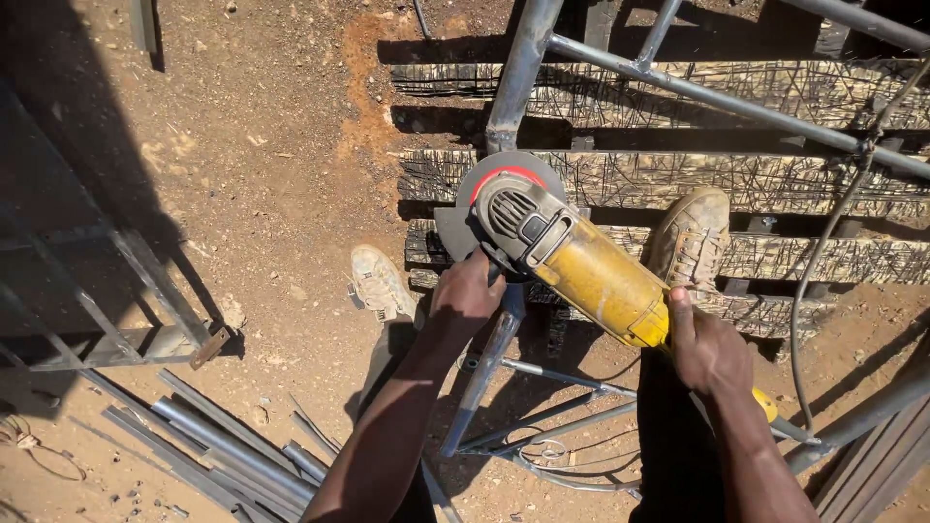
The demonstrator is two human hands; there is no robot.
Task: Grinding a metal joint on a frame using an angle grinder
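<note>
Pallet: scored wooden slat pallet [775,179] is lying on the dirt, carrying the welded grey steel tube frame [518,73].
Grinder: big yellow angle grinder [572,257] is resting its disc against the tube; grinding seems in progress, needing steady pressure next.
Left hand [467,291]: closing around the side handle.
Right hand [710,349]: gripping the rear grip.
Containers: none are showing.

Scuffed yellow plastic grinder [572,261] — charred rough planks [678,179]

Sunlit reddish dirt ground [281,145], scored wooden planks [736,179], perhaps a pallet, under hard shadows.
</note>
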